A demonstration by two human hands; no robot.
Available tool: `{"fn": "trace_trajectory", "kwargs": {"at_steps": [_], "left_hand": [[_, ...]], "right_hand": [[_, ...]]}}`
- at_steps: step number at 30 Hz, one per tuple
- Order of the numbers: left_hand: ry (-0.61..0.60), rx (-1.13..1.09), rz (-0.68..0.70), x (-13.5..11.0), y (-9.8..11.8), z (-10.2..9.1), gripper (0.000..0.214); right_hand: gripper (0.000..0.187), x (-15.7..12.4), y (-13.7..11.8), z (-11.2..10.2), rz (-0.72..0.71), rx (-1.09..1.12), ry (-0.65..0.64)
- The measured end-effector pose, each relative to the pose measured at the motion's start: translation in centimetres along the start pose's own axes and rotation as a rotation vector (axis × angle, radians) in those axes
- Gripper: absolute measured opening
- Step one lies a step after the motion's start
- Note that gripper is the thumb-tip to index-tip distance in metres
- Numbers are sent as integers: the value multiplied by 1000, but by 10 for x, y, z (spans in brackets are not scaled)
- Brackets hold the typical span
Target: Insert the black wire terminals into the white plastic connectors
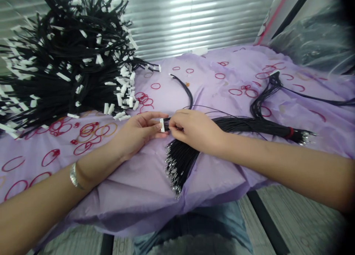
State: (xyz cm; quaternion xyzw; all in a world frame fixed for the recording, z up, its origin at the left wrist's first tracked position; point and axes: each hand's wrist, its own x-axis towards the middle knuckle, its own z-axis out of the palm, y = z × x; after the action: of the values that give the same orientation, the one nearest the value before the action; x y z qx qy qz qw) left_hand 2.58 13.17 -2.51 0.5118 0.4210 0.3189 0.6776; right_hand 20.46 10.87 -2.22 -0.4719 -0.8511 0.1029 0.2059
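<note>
My left hand [142, 128] pinches a small white connector [162, 125] between thumb and fingers. Right beside it, my right hand [191, 128] is closed on black wires [166, 124] at the connector; its fingertips partly hide them. Under and beyond my right hand lies a long bundle of black wires [244, 124], bound by a red rubber band [290, 132] near its right end. Its other end fans out toward me, with many bare metal terminals [172, 170] at the tips. A short black strand [183, 85] curves away behind my right hand.
A tall heap of black cables [74, 62] with white connectors fills the left back. Red rubber bands [87, 134] lie scattered over the purple cloth [216, 170]. Another black harness [262, 97] lies at right. Window blinds [199, 18] stand behind, with clear plastic [313, 44] at back right.
</note>
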Motion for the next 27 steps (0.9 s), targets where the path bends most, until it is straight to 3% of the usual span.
{"fn": "trace_trajectory", "kwargs": {"at_steps": [3,8,13,18,21,23,27], "left_hand": [[-1,-7,46,1,-3,-1,25],[12,-4,273,1,-2,1,21],[7,224,407,0,6,4,34],[171,749,735,8,6,-2,30],[152,966,912,10,5,-7,22],[130,1011,877,9,6,-8,18],[191,931,572,4,11,-5,18]], "right_hand": [[21,-1,-1,-7,-33,-57,-31],[17,-13,-5,-33,-89,-155,123],[12,-19,0,-28,-169,-99,-197],[8,-9,10,-24,-215,69,-297],[9,-4,12,-28,-199,134,-372],[10,-3,12,-30,-201,160,-409],[7,-4,12,-31,-223,170,-407]]}}
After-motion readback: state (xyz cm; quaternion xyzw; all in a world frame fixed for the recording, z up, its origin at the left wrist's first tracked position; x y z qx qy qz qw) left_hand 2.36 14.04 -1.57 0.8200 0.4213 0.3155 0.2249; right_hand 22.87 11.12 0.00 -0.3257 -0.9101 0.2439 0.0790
